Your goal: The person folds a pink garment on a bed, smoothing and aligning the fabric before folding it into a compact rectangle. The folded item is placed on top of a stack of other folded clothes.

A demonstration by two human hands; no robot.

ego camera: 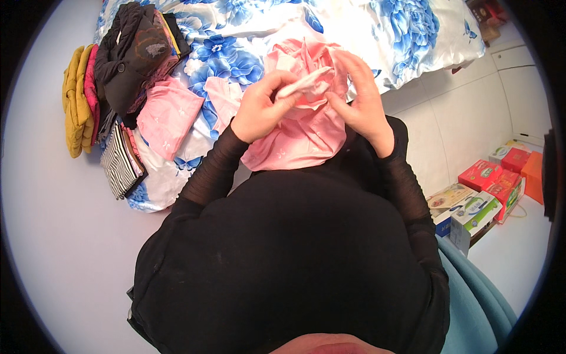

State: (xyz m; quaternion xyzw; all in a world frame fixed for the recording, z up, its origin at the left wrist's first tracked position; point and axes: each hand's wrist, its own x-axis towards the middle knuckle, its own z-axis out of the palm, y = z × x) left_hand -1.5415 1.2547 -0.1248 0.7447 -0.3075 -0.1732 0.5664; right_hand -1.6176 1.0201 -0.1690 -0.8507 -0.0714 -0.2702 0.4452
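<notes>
A pink garment [300, 141] with small white motifs is bunched up in front of me, partly over the edge of the bed and against my lap. My left hand [264, 106] pinches a paler, rolled fold of it between thumb and fingers. On the other side, my right hand [363, 104] grips the cloth, its fingers behind the fabric and its thumb near the opening. Which part of the garment the opening is, I cannot tell. Another piece of pink cloth [223, 98] lies just left of my left hand, on the blue-flowered bedspread [234, 62].
Folded pink clothing [170, 117] rests at the left, beside dark padded clothing [128, 66], a mustard jacket [77, 104] and striped folded cloth [118, 163]. Several cartons [482, 175] stand at the right, near teal fabric [468, 292]. White tiled floor [435, 115] runs beside the bed.
</notes>
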